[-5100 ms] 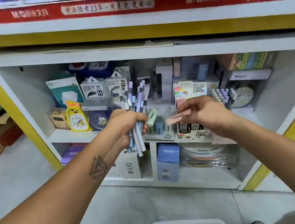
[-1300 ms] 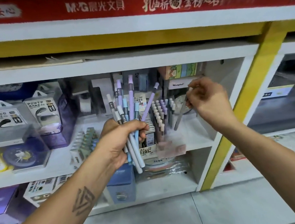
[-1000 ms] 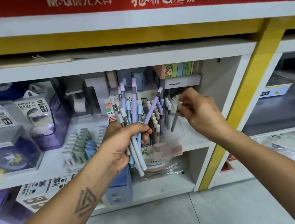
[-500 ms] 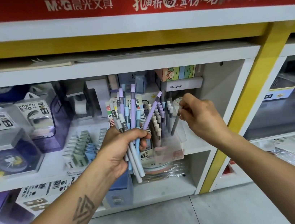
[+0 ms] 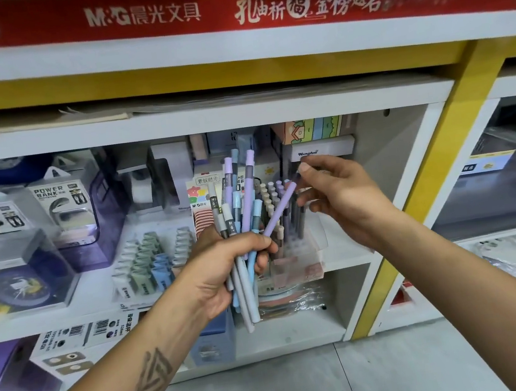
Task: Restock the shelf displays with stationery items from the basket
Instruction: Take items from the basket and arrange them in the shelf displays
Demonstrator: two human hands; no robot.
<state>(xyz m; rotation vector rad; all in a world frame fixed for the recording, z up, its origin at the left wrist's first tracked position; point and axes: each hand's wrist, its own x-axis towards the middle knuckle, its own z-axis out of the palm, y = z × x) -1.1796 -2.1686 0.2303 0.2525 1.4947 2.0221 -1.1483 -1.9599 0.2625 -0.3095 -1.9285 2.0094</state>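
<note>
the person's left hand (image 5: 226,266) is clenched around a bundle of slim pastel pens (image 5: 240,217) — lilac, pale blue and grey barrels that fan upward out of the fist while their lower ends stick out below the palm. the bundle is held in front of the middle white shelf board (image 5: 67,308), just left of a clear plastic pen display stand (image 5: 294,253) that stands on that board with rows of upright capped pens in it.

one lilac pen (image 5: 280,207) leans out of the bundle to the right. the right hand (image 5: 343,196) has its thumb and forefinger pinched on the upper tip of this pen, above the display stand, while the other fingers are loosely curled; the lower end of the pen is inside the left fist.

on the same board, left of the bundle, sits a tray of small green and blue correction-tape-like items (image 5: 147,264); what they are exactly cannot be told. further left are two white boxes printed "power bank" (image 5: 55,204) and a clear case with a dark round object (image 5: 13,279). behind the right hand a white box with dark lettering (image 5: 323,148) lies under a colourful striped carton (image 5: 317,129). a red banner with white lettering (image 5: 224,11) runs along the top — above a yellow shelf frame (image 5: 463,107). the basket is out of view.
</note>
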